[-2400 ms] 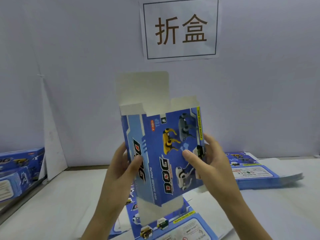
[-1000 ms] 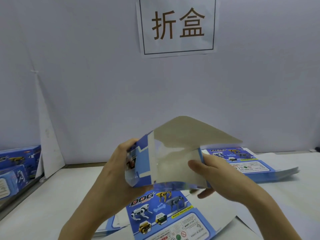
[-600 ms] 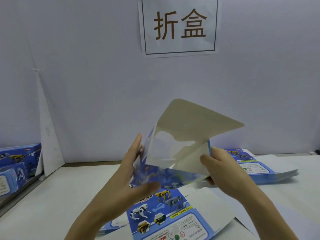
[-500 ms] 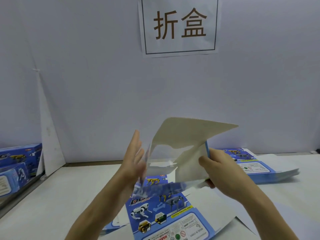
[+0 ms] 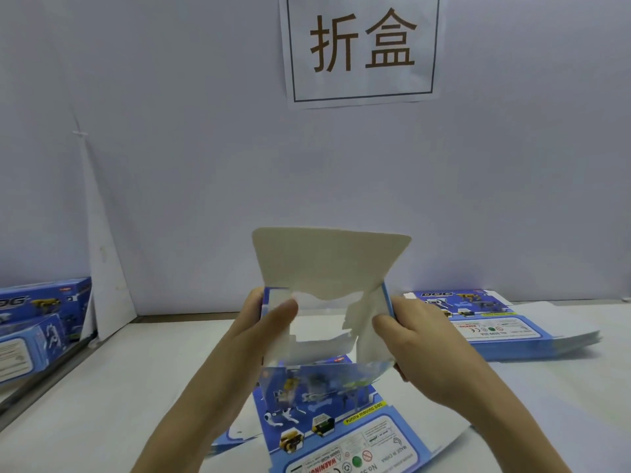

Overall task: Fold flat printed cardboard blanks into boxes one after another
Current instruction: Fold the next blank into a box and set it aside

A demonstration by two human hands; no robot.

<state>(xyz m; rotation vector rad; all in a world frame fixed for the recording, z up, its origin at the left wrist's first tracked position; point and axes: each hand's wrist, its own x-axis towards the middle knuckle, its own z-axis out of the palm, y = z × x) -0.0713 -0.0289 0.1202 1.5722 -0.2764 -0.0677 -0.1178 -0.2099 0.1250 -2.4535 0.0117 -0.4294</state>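
Over the white table (image 5: 102, 387), I see the box (image 5: 327, 261) squared since earlier; left hand (image 5: 252, 336) now grips it, right hand (image 5: 420, 346) pinches it; mouth faces me, long axis near-to-far.

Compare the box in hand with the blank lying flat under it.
The box is opened into a tube, flap raised; the blank lies flat on the table. The box shows mostly its plain inside; the blank its printed face. The left hand and right hand grip the box; no hand touches the blank. Same blue dog print.
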